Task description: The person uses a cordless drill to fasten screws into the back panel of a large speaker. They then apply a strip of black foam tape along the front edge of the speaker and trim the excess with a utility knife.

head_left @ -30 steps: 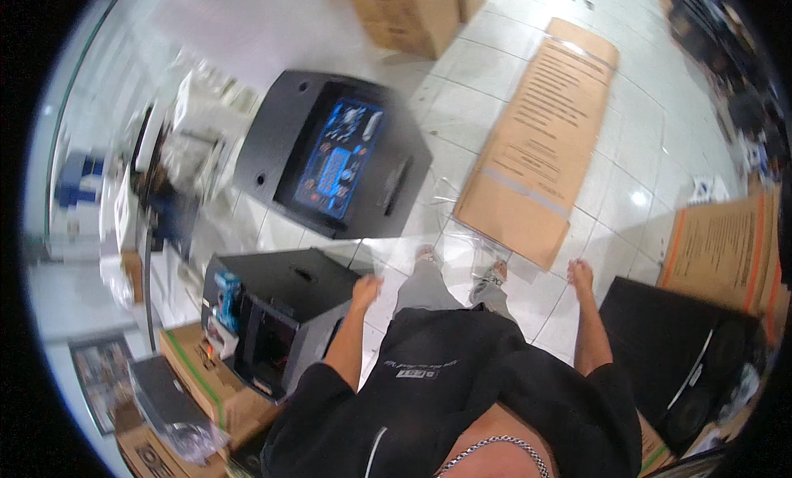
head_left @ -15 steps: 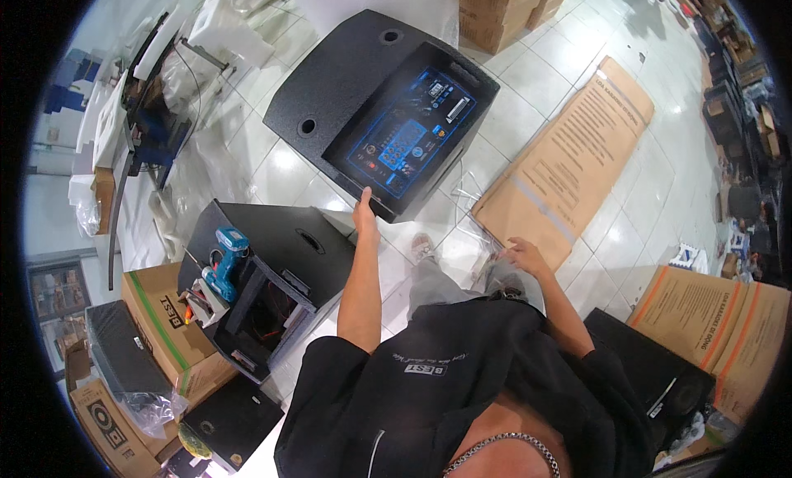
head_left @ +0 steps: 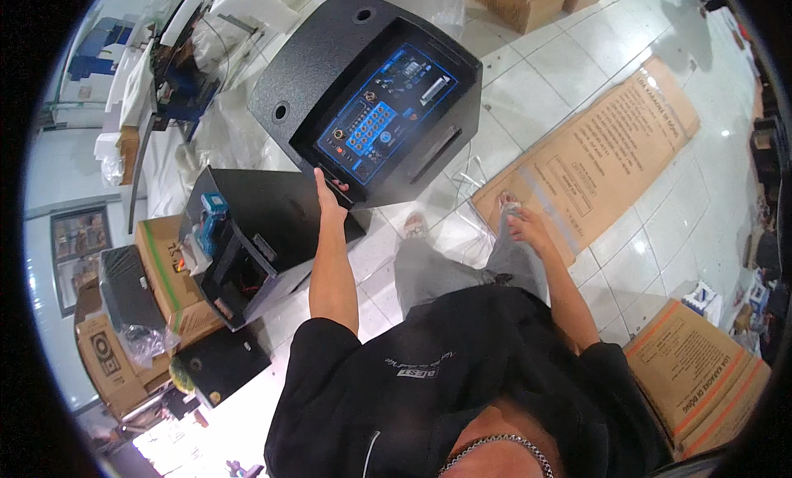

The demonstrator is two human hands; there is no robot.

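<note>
My left hand (head_left: 332,199) grips the near edge of a big black speaker (head_left: 280,70), thumb on the outside and fingertips showing at the rim of its recessed panel. That control panel (head_left: 384,115) has blue outlines, knobs and sockets, and it faces up towards me. A long slot handle shows on the speaker's right side. My right hand (head_left: 530,229) hangs beside my right leg with its fingers loosely apart and nothing visible in them. Beyond it a flattened brown carton (head_left: 586,164) lies on the tiles.
To my left stands an opened black speaker cabinet (head_left: 280,202) with a teal cordless drill (head_left: 213,221) on it. Cartons (head_left: 177,268) and a plastic-wrapped speaker (head_left: 132,292) crowd behind it. Another carton (head_left: 697,379) stands at lower right; more boxes (head_left: 516,4) are ahead.
The speaker has tipped and turned a little under my left hand, so its right side with the slot handle shows more. My right hand has dropped closer to my leg. The whole view has shifted.
</note>
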